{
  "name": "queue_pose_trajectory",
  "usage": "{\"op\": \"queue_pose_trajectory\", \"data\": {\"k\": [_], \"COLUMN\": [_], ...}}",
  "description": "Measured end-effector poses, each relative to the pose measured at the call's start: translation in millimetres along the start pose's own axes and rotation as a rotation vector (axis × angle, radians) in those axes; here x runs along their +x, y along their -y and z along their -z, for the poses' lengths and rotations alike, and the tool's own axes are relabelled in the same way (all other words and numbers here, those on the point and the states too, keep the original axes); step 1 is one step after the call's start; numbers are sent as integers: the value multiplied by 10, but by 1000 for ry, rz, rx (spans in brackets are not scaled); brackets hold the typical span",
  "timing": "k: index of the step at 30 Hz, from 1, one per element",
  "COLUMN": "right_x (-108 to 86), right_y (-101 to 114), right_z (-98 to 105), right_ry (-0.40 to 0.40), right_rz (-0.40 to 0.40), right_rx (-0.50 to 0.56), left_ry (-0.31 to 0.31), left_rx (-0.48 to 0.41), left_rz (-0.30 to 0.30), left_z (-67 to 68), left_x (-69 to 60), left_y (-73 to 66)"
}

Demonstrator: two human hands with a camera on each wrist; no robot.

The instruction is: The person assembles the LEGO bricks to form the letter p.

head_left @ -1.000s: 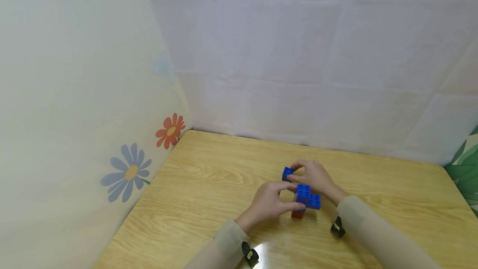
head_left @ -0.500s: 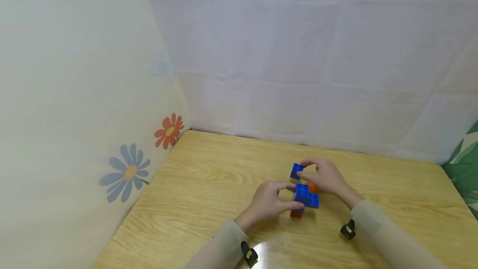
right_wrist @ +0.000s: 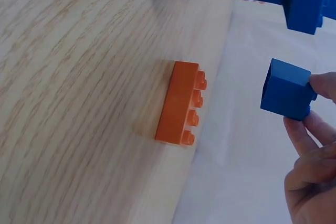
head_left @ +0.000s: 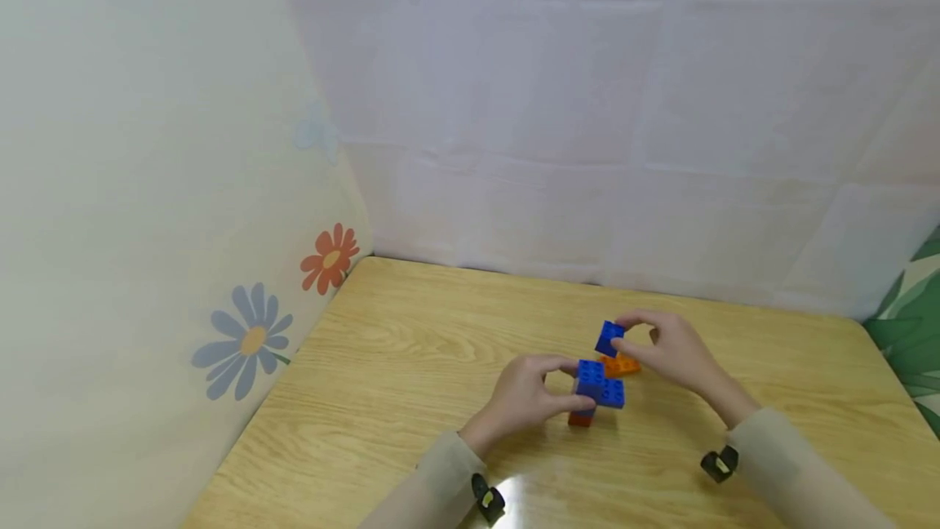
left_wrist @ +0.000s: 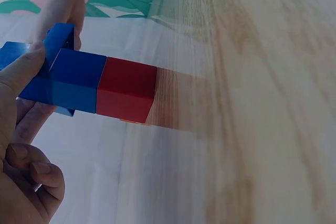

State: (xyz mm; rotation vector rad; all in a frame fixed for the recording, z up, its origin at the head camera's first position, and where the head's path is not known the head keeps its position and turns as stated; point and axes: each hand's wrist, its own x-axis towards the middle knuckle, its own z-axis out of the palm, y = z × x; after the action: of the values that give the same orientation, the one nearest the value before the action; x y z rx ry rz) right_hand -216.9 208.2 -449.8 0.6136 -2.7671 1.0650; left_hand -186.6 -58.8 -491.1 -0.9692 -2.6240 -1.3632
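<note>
My left hand [head_left: 525, 394] grips a small tower of toy bricks [head_left: 591, 375] between thumb and fingers. In the left wrist view a red brick [left_wrist: 127, 88] forms its base on the table, with blue bricks [left_wrist: 79, 80] above. One blue brick sticks out to the right side of the tower. Beyond it, my right hand [head_left: 671, 349] pinches a separate blue brick [right_wrist: 286, 88] by its studded end, held in the air apart from the tower. Below that brick lies a long orange brick [right_wrist: 177, 102] on the table.
The wood-patterned table [head_left: 411, 325] meets a pale cloth wall [head_left: 485, 202] at the back. On the left stands a white panel with printed flowers [head_left: 253, 340]. Green leaf print [head_left: 906, 341] shows at the right edge.
My right hand has moved right with the pinched blue brick, and the orange brick has come into view beneath it. The left hand stays on the tower.
</note>
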Motion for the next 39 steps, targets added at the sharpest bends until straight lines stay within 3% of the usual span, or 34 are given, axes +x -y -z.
{"op": "queue_pose_trajectory", "data": {"k": [6,15,25,39], "right_x": [-121,-331,-521,-543], "right_y": [0,41,153,180], "right_z": [92,229,246,182], "right_ry": [-11,-45,-2,10], "right_rz": [35,138,195,238], "right_rx": [15,119,170,173], "left_ry": [7,4,19,26], "left_rx": [2,0,1,7], "left_rz": [20,44,56,62], "left_z": [1,-17,-19,8], "left_x": [-5,-9,-1,21], "left_y": [-18,-8,-3,-4]}}
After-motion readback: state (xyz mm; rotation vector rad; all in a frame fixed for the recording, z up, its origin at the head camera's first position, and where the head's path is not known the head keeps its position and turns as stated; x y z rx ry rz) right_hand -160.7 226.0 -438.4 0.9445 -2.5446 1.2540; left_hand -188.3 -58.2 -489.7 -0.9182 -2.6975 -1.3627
